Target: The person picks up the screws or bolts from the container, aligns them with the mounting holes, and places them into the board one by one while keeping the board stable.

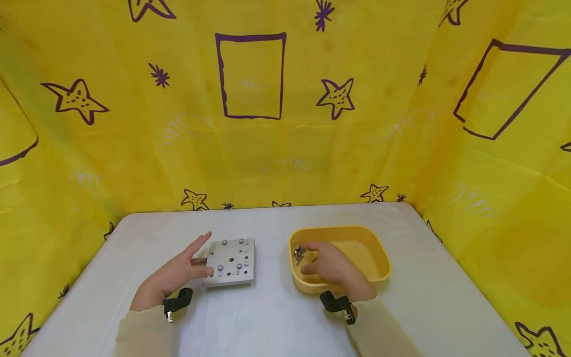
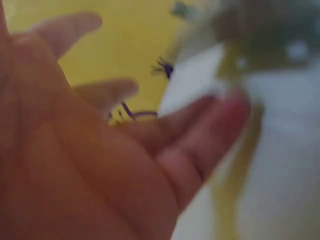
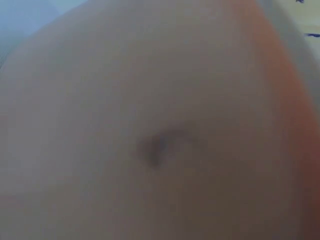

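Observation:
A square grey metal plate (image 1: 231, 261) with holes and a few screws in it lies flat on the white table (image 1: 267, 322). My left hand (image 1: 180, 270) rests at the plate's left edge with fingers straight, the thumb touching the edge. The left wrist view shows the same left hand (image 2: 100, 150) spread and holding nothing. A yellow tray (image 1: 370, 250) stands to the right of the plate. My right hand (image 1: 327, 265) reaches into the tray, its fingertips at a small heap of metal screws (image 1: 299, 254) in the left corner. Whether it pinches a screw is hidden. The right wrist view is filled by blurred skin.
Yellow sheeting (image 1: 285, 124) with purple stars and rectangles walls the table at the back and both sides. A black camera mount is strapped on each wrist (image 1: 178, 301).

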Available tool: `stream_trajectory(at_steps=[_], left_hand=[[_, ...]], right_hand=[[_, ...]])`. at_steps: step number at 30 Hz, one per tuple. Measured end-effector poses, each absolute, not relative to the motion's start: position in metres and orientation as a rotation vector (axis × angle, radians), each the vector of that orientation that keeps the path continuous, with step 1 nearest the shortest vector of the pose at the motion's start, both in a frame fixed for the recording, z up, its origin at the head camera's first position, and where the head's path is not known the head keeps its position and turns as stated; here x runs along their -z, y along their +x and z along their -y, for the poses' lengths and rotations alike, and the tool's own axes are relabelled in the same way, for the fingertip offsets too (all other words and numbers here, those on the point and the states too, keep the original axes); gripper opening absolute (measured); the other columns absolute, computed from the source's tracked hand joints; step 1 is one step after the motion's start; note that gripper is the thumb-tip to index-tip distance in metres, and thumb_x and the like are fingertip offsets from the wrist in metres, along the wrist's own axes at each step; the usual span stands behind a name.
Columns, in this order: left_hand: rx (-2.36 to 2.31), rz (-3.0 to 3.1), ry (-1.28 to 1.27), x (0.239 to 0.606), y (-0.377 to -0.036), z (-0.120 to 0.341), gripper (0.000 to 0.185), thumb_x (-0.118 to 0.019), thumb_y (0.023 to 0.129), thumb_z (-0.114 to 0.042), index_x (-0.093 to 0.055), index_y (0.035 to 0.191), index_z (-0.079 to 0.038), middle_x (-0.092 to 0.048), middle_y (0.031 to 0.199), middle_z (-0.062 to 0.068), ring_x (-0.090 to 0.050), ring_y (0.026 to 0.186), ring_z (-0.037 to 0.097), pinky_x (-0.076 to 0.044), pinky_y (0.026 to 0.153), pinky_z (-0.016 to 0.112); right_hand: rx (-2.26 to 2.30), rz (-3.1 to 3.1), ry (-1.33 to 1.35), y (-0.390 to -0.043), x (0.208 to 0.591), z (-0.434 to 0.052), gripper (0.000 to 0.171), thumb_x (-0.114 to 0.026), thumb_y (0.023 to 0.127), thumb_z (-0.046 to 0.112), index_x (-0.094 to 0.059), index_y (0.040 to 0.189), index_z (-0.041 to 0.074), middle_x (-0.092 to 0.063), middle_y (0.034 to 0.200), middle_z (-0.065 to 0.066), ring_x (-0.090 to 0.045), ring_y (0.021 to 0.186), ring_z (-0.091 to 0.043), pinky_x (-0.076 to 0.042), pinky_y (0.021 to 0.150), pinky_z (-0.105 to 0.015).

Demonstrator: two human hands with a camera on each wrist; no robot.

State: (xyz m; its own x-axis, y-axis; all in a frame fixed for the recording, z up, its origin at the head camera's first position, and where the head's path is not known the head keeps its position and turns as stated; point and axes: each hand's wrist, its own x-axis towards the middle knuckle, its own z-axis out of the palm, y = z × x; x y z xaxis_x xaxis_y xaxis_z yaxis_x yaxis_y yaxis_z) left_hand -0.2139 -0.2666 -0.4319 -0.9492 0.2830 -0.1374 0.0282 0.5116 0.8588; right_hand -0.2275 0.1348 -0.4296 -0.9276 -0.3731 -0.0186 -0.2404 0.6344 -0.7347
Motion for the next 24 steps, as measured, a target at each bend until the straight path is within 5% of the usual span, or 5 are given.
stream_trajectory(at_steps=[5, 9, 16, 24], left_hand=[[-1.593, -2.281, 0.271, 0.454, -0.217, 0.278, 0.101, -0.084, 0.079, -0.014, -0.025, 0.16, -0.022, -0.031, 0.153, 0.027, -0.048, 0.124, 0.042, -0.044, 0.096, 0.048], [-1.65, -2.217, 0.335, 0.462, -0.219, 0.28, 0.099, -0.083, 0.079, -0.008, -0.026, 0.159, -0.014, -0.034, 0.15, 0.027, -0.051, 0.119, 0.035, -0.048, 0.089, 0.033], [-1.636, -2.18, 0.366, 0.459, -0.22, 0.282, 0.102, -0.082, 0.081, -0.007, -0.018, 0.16, -0.012, -0.042, 0.144, 0.031, -0.052, 0.119, 0.034, -0.048, 0.089, 0.029], [-1.619, -2.172, 0.344, 0.457, -0.22, 0.282, 0.101, -0.082, 0.082, -0.009, -0.018, 0.161, -0.013, -0.047, 0.14, 0.028, -0.055, 0.116, 0.033, -0.046, 0.09, 0.029]], right_hand=[[1.024, -2.722, -0.605, -0.231, 0.435, -0.126, 0.051, -0.083, 0.079, 0.013, -0.068, 0.128, 0.012, -0.068, 0.12, -0.004, -0.061, 0.1, -0.024, -0.046, 0.091, -0.043], [0.924, -2.764, -0.612, -0.233, 0.436, -0.122, 0.046, -0.079, 0.078, 0.008, -0.071, 0.123, 0.015, -0.069, 0.116, 0.0, -0.057, 0.087, -0.018, -0.047, 0.084, -0.037], [0.771, -2.849, -0.712, -0.234, 0.437, -0.119, 0.039, -0.076, 0.074, 0.005, -0.075, 0.113, 0.012, -0.069, 0.109, -0.004, -0.06, 0.099, -0.022, -0.046, 0.09, -0.041], [0.623, -2.922, -0.847, -0.236, 0.442, -0.117, 0.023, -0.071, 0.079, 0.005, -0.077, 0.1, 0.013, -0.069, 0.097, 0.001, -0.06, 0.087, -0.019, -0.048, 0.084, -0.038]])
